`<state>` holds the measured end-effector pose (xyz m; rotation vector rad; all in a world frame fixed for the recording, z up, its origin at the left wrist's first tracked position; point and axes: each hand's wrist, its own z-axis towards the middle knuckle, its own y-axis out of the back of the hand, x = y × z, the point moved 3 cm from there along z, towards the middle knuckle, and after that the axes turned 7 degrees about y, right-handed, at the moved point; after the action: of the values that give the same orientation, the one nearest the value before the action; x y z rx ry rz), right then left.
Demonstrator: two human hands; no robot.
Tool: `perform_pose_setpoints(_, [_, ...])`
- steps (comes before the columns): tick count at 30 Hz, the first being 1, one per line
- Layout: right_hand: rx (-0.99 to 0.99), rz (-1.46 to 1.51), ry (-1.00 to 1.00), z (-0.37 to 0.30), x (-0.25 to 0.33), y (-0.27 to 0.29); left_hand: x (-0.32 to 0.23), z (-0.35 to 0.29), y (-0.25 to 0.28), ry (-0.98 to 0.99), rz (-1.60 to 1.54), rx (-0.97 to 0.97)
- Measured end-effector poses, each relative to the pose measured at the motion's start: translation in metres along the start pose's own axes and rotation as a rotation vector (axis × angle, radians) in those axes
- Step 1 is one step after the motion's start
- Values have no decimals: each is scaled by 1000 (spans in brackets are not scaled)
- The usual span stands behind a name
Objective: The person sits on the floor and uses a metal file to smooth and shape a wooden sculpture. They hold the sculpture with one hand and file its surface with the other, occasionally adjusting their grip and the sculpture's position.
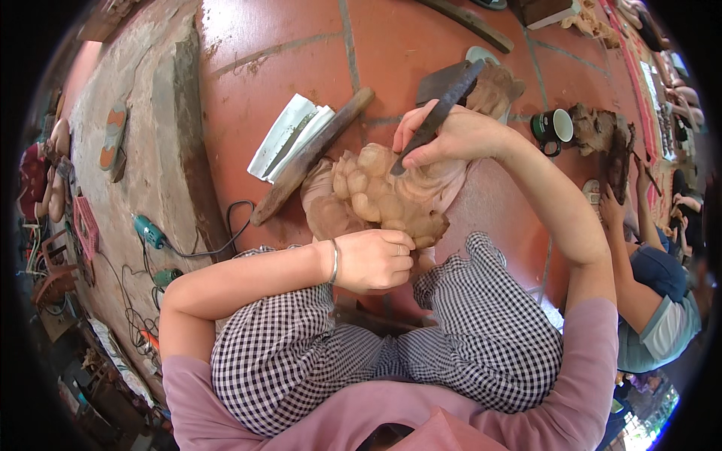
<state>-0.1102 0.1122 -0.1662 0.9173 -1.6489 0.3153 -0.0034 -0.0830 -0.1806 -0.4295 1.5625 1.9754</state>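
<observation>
A pale brown carved wooden piece (368, 188) with rounded, overlapping lumps lies between my knees, just above the floor. My left hand (372, 259), a silver bangle on its wrist, is closed on the near edge of the carving. In my right hand (444, 135) I grip a long, dark, flat file-like tool (455, 92). It slants from upper right down to the carving, where its lower end meets or hovers over the surface; contact is hard to tell. The fingers of my right hand wrap around its middle.
Left of the carving lie a wooden stick (312, 158) and folded white paper (282, 139). A stone slab (162, 135) holds a corded green power tool (148, 231) and a sandal (113, 135). On the right stand a dark mug (553, 128) and rough wood (594, 128); another person (654, 301) sits nearby.
</observation>
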Motion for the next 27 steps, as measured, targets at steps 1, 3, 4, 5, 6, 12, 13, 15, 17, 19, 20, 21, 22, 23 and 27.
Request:
perform_pose_setpoints(1, [-14, -26, -7, 1, 0, -2, 0, 0, -1, 7, -6, 1])
perform_pose_setpoints(3, [10, -16, 23, 0, 5, -2, 0, -1, -2, 20, -18, 3])
perform_pose_setpoints(4, [22, -11, 39, -1, 7, -2, 0, -1, -2, 16, -25, -15])
perform_pose_setpoints(5, [30, -11, 55, -2, 7, -3, 1, -1, -1, 8, -31, -33])
perform_pose_setpoints(6, [38, -11, 72, -3, 8, -4, 1, 0, -1, 1, -36, -51])
perform_pose_setpoints(12, [30, 69, 37, 1, 8, 0, 1, 1, -2, -2, -25, -25])
perform_pose_setpoints(13, [26, 91, 18, 0, 6, 1, 1, 2, -2, -2, -30, -37])
perform_pose_setpoints(15, [57, 98, 104, -3, 5, -2, 1, 1, -1, 5, -44, -54])
perform_pose_setpoints(17, [84, 13, 197, -4, 9, -4, 0, 0, -2, 17, -44, -45])
perform_pose_setpoints(19, [106, -162, 297, -4, 20, -5, 0, 0, -2, 25, -51, -41])
perform_pose_setpoints(20, [85, -59, 252, -4, 14, -4, 0, 2, 0, 18, -55, -40])
perform_pose_setpoints(21, [63, 44, 206, -2, 4, -2, 0, 3, 0, 12, -59, -38])
perform_pose_setpoints(22, [41, 148, 161, -2, -2, -2, 1, 3, 0, 10, -58, -34])
perform_pose_setpoints(23, [38, 128, 181, -1, 0, -2, 1, 2, -1, 13, -57, -29])
perform_pose_setpoints(27, [109, -86, 315, -6, 14, -2, 1, 2, -1, 14, -61, -50])
